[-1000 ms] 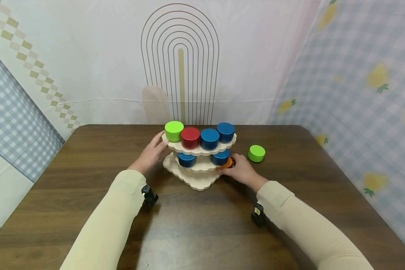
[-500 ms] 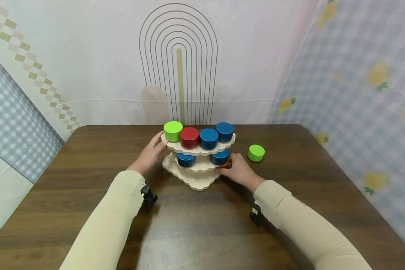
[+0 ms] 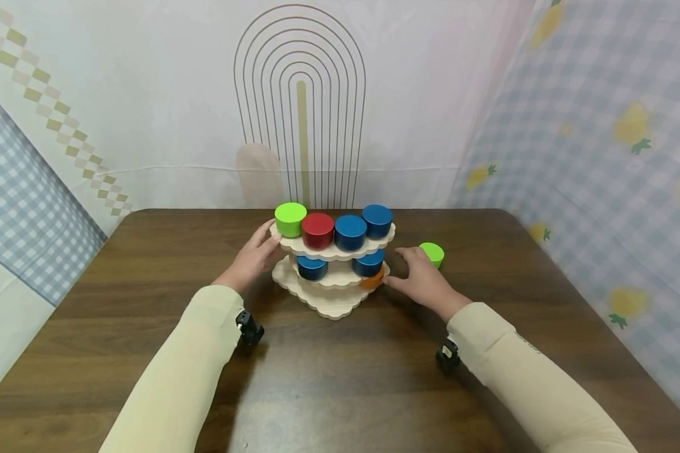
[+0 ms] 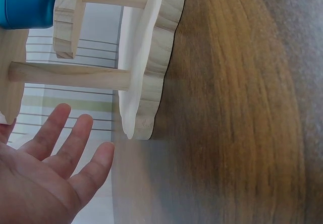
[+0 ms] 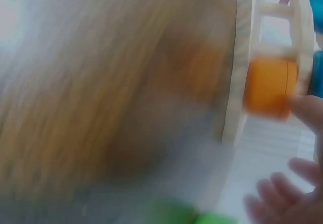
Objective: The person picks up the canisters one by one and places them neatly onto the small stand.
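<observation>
A three-tier wooden stand (image 3: 334,306) with scalloped edges stands on the table. My left hand (image 3: 254,259) holds the left edge of its top tier, while the other fingers (image 4: 75,148) reach out loosely in the left wrist view. An orange tin (image 3: 373,280) sits on the bottom tier at the right corner, partly hidden by the tier above. Beside it my right hand (image 3: 429,284) is spread and holds nothing, its thumb (image 5: 308,108) close to the orange tin. The right hand partly covers a lime-green tin (image 3: 433,253) on the table.
Along the top tier stand another lime-green tin (image 3: 291,220), a red tin (image 3: 318,231) and two blue tins (image 3: 350,233). Two more blue tins (image 3: 312,268) sit on the middle tier. A patterned cloth (image 3: 187,113) hangs behind the table (image 3: 328,390).
My right hand has let go of the orange tin and moved right, toward the green tin on the table. The orange tin now rests on the bottom tier. My left hand has stayed put.
</observation>
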`<state>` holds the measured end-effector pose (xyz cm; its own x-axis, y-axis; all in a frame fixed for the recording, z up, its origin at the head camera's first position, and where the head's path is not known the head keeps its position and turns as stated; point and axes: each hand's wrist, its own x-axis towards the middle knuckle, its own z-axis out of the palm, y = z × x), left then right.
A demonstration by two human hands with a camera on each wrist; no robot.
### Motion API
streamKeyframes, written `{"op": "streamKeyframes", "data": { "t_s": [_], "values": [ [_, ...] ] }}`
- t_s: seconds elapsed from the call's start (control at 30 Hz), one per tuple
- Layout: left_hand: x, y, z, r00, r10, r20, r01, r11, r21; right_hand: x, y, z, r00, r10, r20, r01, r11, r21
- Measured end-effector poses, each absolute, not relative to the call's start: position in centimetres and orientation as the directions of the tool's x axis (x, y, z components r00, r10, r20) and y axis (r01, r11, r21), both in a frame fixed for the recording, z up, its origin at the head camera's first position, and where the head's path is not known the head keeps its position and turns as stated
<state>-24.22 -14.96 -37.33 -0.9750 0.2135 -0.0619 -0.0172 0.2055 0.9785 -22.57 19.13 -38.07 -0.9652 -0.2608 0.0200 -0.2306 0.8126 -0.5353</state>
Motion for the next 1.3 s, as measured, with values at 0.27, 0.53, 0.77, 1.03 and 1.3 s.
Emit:
{"op": "streamKeyframes", "data": {
  "t_s": [0.27,0.53,0.77,1.03,1.3],
  "values": [
    [-24.3,-15.0,-37.3,-0.976,0.208,-0.068,-0.018,0.233,0.972,-22.9,21.1,-37.9,-0.97,-0.225,0.088,-0.24,0.864,-0.443],
    [-24.4,-15.0,-37.2,-0.978,0.195,-0.071,-0.021,0.247,0.969,-24.1,22.3,-38.4,-0.981,-0.167,0.097,-0.193,0.875,-0.443],
    [-24.3,-15.0,-37.2,-0.976,0.206,-0.068,-0.016,0.244,0.97,-25.3,23.2,-38.9,-0.992,-0.107,0.067,-0.126,0.886,-0.447],
    [-24.3,-15.0,-37.2,-0.977,0.202,-0.074,-0.022,0.245,0.969,-26.0,24.2,-39.3,-0.997,-0.061,0.039,-0.072,0.891,-0.448],
    [-24.3,-15.0,-37.2,-0.976,0.205,-0.072,-0.02,0.246,0.969,-26.4,25.0,-39.5,-1.0,-0.007,-0.016,0.002,0.864,-0.503]
  ]
}}
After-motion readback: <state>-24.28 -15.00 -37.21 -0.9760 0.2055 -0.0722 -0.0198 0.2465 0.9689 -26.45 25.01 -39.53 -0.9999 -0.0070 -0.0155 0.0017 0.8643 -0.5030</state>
